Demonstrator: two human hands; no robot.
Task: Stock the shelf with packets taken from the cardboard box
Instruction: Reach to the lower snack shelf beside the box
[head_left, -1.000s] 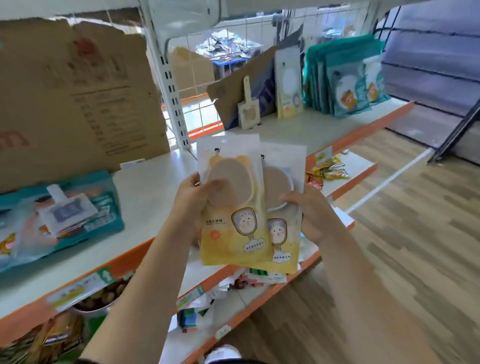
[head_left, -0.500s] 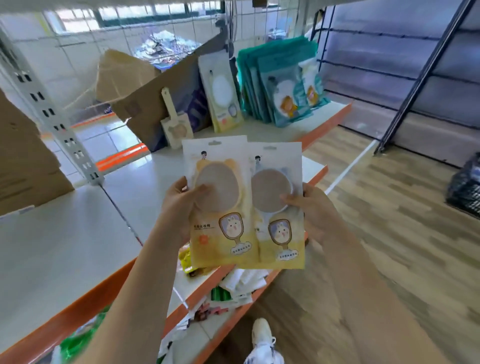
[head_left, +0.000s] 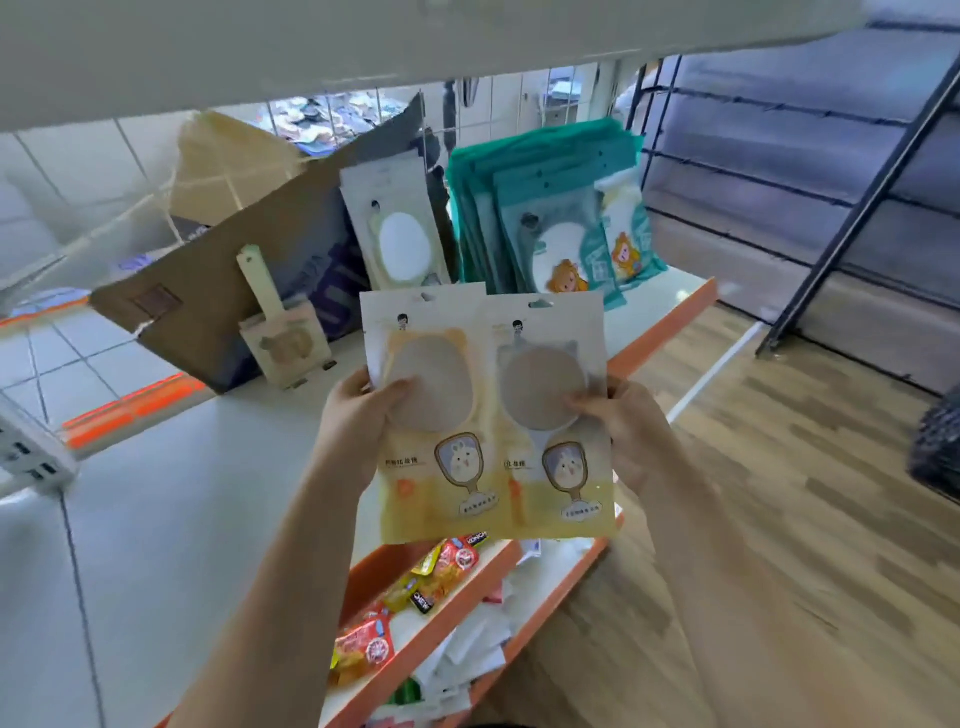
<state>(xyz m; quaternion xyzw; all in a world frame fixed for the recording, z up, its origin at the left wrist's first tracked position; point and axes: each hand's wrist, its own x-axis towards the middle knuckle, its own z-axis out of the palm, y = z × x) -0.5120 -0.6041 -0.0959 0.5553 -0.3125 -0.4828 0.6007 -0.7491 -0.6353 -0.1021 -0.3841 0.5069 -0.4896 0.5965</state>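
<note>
Two yellow-and-white mirror packets are held upright side by side over the white shelf (head_left: 197, 519). My left hand (head_left: 358, 421) grips the left packet (head_left: 431, 467) by its left edge, thumb on the front. My right hand (head_left: 623, 426) grips the right packet (head_left: 556, 467) by its right edge, thumb on the round window. A matching packet (head_left: 400, 234) leans at the back of the shelf against a cardboard box (head_left: 249, 291). A loose hand mirror (head_left: 280, 332) stands in front of that box.
A stack of teal packets (head_left: 550, 208) stands at the shelf's far right end. Lower orange-edged shelves (head_left: 431, 623) hold red and yellow snack packets (head_left: 415, 597) and white packets. A shelf board runs overhead. Wooden floor lies to the right, with a black rack leg (head_left: 857, 208).
The view has swung right and closer to the far shelf section; the big left box has left the view. Both hands carried the two packets towards the leaning packet and spread them apart.
</note>
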